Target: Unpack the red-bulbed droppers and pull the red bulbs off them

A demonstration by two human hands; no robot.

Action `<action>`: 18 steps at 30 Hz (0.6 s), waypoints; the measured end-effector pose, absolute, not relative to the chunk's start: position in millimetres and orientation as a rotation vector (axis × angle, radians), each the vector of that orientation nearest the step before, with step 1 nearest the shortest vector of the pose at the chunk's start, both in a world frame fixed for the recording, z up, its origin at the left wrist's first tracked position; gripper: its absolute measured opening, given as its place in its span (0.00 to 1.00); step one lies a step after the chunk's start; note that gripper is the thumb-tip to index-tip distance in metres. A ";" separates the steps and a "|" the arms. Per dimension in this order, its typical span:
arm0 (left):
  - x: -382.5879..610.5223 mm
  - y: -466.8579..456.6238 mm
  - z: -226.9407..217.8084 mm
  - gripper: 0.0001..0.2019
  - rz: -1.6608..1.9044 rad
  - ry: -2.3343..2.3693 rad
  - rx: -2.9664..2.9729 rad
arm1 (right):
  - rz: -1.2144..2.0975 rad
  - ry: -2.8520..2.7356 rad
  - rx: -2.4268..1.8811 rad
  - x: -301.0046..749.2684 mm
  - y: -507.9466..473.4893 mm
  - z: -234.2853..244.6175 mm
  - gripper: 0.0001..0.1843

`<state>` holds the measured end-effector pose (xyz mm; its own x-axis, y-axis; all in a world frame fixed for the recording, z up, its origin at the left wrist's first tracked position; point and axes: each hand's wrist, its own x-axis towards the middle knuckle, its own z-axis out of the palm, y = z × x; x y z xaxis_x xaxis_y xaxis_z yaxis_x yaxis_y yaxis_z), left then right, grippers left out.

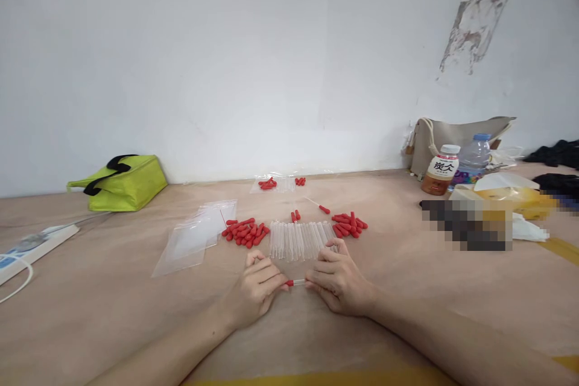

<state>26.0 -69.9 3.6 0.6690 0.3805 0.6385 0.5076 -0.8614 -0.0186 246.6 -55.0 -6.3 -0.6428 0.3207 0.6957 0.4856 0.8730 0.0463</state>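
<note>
My left hand (257,289) and my right hand (337,280) meet low in the middle of the view, both pinched on one small dropper (295,282). The left fingers grip its red rubber end, the right fingers its clear tube. Just beyond my fingers lies a row of clear tubes (301,240). One heap of red rubber caps (245,232) sits to the left of that row, and a second heap of red caps (349,225) lies to its right. A finished dropper (318,205) rests further back.
Clear zip bags (192,238) lie left of the caps, and another bag with red caps (271,183) sits near the wall. A lime green bag (122,182) and a power strip (31,246) are far left. Drink bottles (442,169), a beige bag (456,139) and clutter stand right.
</note>
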 end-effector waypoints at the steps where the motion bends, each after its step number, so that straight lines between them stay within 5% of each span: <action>1: 24.0 -70.3 3.0 0.05 -0.962 -0.722 -2.687 | -0.288 -2.316 -0.574 248.8 -54.7 -6.1 0.11; 8: -3.8 -63.2 12.7 0.06 -1.103 -0.963 -2.540 | -0.152 -2.100 -0.823 267.3 -43.0 -4.6 0.12; 18: -54.8 27.1 72.8 0.15 -0.892 -2.005 -2.372 | -0.242 -2.053 -1.186 248.9 -7.8 20.9 0.12</action>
<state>-54.8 27.1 72.8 0.0795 0.9340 0.3484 0.8842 -0.2274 0.4080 248.9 -7.8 20.9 -0.2981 0.6702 0.6796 0.8097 0.5546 -0.1917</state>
